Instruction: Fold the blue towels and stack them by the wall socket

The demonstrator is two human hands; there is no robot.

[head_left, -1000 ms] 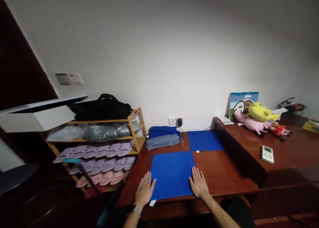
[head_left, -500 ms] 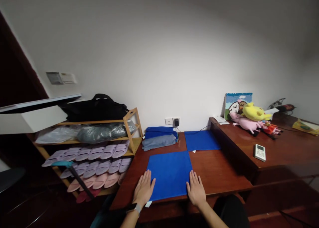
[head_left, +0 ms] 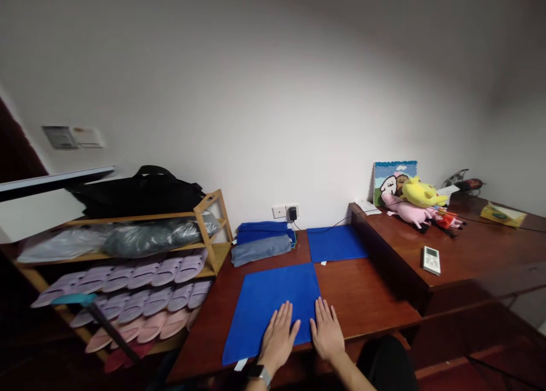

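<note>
A blue cloth (head_left: 260, 300) lies spread flat on the brown wooden table (head_left: 358, 300), its white tag at the near left corner. My left hand (head_left: 279, 334) rests palm down on the cloth's near right part, fingers stretched forward, a watch on the wrist. On the cloth's right edge lies my right hand (head_left: 327, 328), also flat, partly over the bare wood. Neither hand grips anything. Behind, a second blue cloth (head_left: 336, 243) lies flat near the wall. To its left are a folded blue cloth (head_left: 262, 229) and a folded grey-blue cloth (head_left: 261, 250).
On the left stands a wooden rack (head_left: 213, 231) with slippers (head_left: 143, 271), plastic-wrapped items and a black bag (head_left: 140, 192). A raised desk (head_left: 392, 248) on the right holds plush toys (head_left: 420, 194) and a white remote (head_left: 431, 260). A black plug (head_left: 292, 213) trails a cable.
My left hand has moved from the cloth's left edge rightward onto the cloth. My right hand stays at the right edge. The view has shifted slightly to the right.
</note>
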